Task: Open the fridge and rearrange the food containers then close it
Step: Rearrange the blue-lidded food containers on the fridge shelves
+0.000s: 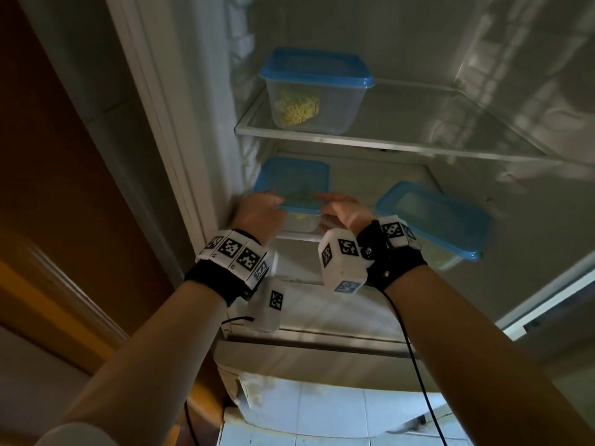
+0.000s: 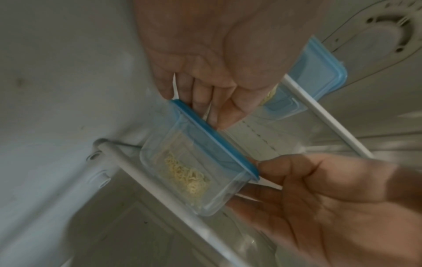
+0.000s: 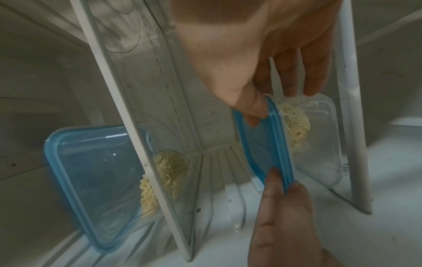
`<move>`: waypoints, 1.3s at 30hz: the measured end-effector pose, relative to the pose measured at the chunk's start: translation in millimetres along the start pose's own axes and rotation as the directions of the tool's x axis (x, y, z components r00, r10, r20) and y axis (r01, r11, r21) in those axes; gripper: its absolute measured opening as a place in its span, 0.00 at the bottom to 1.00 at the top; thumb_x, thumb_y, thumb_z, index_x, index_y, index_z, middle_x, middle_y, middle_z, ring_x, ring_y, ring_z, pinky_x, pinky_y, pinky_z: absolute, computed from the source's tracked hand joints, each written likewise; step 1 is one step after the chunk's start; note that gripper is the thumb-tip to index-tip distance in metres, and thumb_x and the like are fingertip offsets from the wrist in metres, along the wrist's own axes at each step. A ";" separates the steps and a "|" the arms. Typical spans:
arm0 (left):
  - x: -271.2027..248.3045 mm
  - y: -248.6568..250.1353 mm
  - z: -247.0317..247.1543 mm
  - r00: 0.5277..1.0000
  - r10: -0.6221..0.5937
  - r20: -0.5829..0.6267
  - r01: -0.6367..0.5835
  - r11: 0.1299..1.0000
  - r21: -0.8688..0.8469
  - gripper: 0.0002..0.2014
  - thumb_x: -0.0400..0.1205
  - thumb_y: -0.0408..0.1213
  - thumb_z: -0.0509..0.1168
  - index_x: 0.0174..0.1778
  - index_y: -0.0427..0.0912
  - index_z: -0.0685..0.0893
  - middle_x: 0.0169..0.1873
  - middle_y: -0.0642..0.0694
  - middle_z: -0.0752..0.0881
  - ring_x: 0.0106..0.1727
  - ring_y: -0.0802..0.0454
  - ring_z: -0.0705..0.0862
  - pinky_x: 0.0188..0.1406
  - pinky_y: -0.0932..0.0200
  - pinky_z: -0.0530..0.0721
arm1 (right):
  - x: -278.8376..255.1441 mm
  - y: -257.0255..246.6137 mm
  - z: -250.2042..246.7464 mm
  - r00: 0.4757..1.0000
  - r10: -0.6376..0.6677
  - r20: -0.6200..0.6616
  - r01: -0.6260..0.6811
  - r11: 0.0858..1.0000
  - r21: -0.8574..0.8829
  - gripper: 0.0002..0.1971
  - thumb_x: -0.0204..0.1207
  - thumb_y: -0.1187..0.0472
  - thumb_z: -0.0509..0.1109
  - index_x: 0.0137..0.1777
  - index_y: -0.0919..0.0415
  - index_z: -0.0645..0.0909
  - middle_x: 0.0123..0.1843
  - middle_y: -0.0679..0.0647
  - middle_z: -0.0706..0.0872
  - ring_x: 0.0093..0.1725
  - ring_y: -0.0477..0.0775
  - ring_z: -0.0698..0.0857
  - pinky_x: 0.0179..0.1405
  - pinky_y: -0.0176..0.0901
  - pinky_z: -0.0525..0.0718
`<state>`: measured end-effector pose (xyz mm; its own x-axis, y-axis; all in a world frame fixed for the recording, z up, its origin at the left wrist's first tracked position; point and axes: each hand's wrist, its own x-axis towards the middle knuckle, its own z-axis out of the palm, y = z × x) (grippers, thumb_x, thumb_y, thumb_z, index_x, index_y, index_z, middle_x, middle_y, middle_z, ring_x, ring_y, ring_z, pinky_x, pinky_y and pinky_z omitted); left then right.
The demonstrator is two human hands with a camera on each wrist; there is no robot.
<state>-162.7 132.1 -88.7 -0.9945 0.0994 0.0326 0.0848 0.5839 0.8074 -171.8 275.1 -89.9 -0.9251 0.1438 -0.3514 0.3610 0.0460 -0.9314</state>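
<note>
Fridge (image 1: 199,130) interior fills the head view, door already open. Both hands reach the lower shelf (image 1: 380,175), where a small noodle container (image 1: 291,185) with a blue lid sits at the shelf's front left corner. The left hand (image 1: 257,214) is at its left end and the right hand (image 1: 344,210) at its right end, so the box lies between the two sets of fingers. To the right of the right hand, well apart, lies a second blue-lidded container (image 1: 431,220), blurred. Above the fingers, on the upper glass shelf (image 1: 386,140), stands a taller noodle container (image 1: 314,91).

From the left wrist, that hand's fingers (image 2: 200,101) are nearly straight and lie against the far end of the lid rim, while the other hand's thumb (image 2: 285,166) and fingers curl round the near end, thumb on the lid and fingers under the clear base. Only a little tangle of noodles (image 2: 185,178) lies inside.

From the right wrist, the right thumb (image 3: 251,112) presses on the lid (image 3: 262,140) and its fingers (image 3: 315,75) reach over the tub wall; the left hand's thumb and fingertip pinch the opposite rim.

The box should be light, stiff, thin-walled and smooth, likely slippery if damp. Holding both short ends under the lid rim, kept level, seems safest; lifting by the lid alone could pop it off.
</note>
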 end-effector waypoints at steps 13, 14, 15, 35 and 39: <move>-35.1 101.1 -60.9 0.873 0.301 -0.383 -0.483 0.638 -0.600 0.10 0.72 0.25 0.59 0.41 0.45 0.81 0.39 0.43 0.85 0.36 0.54 0.84 0.38 0.67 0.82 | -99.8 -80.1 -51.3 0.904 -0.386 0.182 0.405 0.910 -0.082 0.07 0.77 0.63 0.63 0.42 0.55 0.82 0.28 0.47 0.90 0.27 0.43 0.87 0.31 0.34 0.83; -31.5 110.0 -63.9 0.842 0.296 -0.451 -0.530 0.607 -0.591 0.12 0.70 0.25 0.60 0.44 0.44 0.80 0.44 0.44 0.83 0.42 0.54 0.82 0.42 0.69 0.81 | -102.1 -89.4 -53.9 0.890 -0.445 0.097 0.449 0.894 -0.012 0.08 0.77 0.63 0.63 0.40 0.54 0.81 0.28 0.47 0.89 0.25 0.42 0.86 0.27 0.33 0.83; -26.9 117.8 -66.6 0.823 0.273 -0.498 -0.549 0.607 -0.574 0.15 0.69 0.25 0.60 0.50 0.42 0.79 0.50 0.45 0.81 0.48 0.55 0.80 0.46 0.70 0.80 | -101.7 -98.5 -55.2 0.873 -0.488 0.012 0.487 0.872 0.053 0.09 0.77 0.65 0.63 0.38 0.53 0.80 0.30 0.47 0.86 0.24 0.42 0.84 0.25 0.33 0.81; 3.6 137.1 -68.2 0.956 0.022 -0.292 -0.206 0.761 -0.616 0.23 0.83 0.36 0.57 0.75 0.39 0.64 0.53 0.50 0.74 0.55 0.53 0.74 0.47 0.65 0.69 | -61.7 -125.7 -34.1 0.920 -0.373 -0.116 0.391 0.877 0.280 0.09 0.72 0.47 0.68 0.45 0.51 0.80 0.41 0.46 0.82 0.40 0.43 0.81 0.38 0.37 0.77; -32.3 135.1 -72.8 0.927 0.167 -0.336 -0.356 0.678 -0.644 0.21 0.80 0.37 0.63 0.68 0.39 0.69 0.53 0.48 0.79 0.54 0.52 0.81 0.49 0.67 0.81 | -96.3 -111.1 -40.6 0.877 -0.441 -0.189 0.480 0.784 0.395 0.07 0.72 0.49 0.68 0.45 0.50 0.81 0.39 0.46 0.83 0.44 0.46 0.81 0.43 0.40 0.75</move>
<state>-123.6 149.2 62.2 -0.9281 -0.0813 0.3633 0.3719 -0.1584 0.9147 -118.1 296.3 51.3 -0.9484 0.2930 0.1208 -0.2072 -0.2851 -0.9358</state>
